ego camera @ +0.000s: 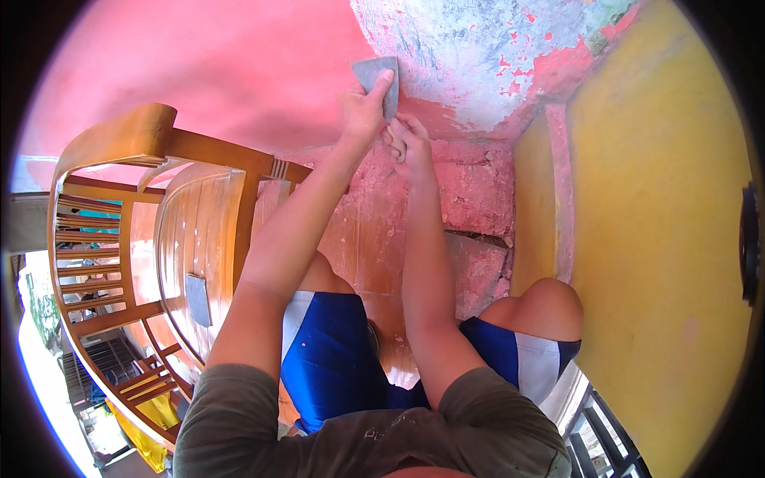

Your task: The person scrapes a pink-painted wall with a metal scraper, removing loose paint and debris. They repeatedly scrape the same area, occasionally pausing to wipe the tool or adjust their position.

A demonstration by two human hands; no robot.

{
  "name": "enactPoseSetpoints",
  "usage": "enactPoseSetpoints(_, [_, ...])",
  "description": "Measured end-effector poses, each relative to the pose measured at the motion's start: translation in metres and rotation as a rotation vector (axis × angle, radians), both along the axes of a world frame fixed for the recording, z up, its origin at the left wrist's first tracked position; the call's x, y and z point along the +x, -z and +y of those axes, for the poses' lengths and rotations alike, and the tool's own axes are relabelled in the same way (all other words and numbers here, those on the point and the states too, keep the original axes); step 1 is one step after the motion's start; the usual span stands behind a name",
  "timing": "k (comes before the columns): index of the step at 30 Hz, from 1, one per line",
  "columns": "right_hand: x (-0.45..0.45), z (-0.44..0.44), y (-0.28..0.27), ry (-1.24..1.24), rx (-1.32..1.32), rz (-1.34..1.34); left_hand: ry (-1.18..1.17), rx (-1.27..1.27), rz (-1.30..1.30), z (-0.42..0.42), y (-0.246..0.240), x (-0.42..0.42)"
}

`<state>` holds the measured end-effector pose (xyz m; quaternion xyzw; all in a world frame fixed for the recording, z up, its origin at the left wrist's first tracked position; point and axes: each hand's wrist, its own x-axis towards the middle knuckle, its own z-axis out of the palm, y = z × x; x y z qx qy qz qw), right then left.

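A putty knife (pixel 373 68) with a broad, flared grey blade is held up in front of the pink wall (pixel 269 71), between both hands. My left hand (pixel 363 110) grips the blade, its thumb lying flat along the face. Just below and to the right, my right hand (pixel 413 146) is closed around the light-coloured handle (pixel 397 148). Behind and to the right of the blade, a large patch of wall (pixel 454 66) shows bare whitish plaster with ragged paint edges. Whether the blade touches the wall cannot be told.
A slatted wooden bench (pixel 251 209) stands at the left, with a dark grey rectangular sheet (pixel 198 300) on its seat. A yellow wall (pixel 651 209) closes the right side. Paint flakes lie on the rough pink ledge (pixel 466 185) and on the brown wooden surface (pixel 352 239) below my hands.
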<state>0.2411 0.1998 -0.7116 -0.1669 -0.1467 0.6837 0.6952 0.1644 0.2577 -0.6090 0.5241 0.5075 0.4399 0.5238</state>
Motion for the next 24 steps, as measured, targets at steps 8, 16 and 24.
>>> enactPoseSetpoints(8, [-0.044,-0.025,0.042,-0.018,-0.090,0.125,-0.027,-0.004,0.125,0.003,0.068,-0.028])
enactPoseSetpoints(16, [-0.022,-0.027,0.042,0.036,-0.212,-0.132,0.040,-0.131,0.084,0.004,0.071,-0.027])
enactPoseSetpoints(24, [0.022,-0.001,-0.009,0.045,-0.048,-0.426,0.030,-0.002,-0.113,0.013,0.023,-0.012])
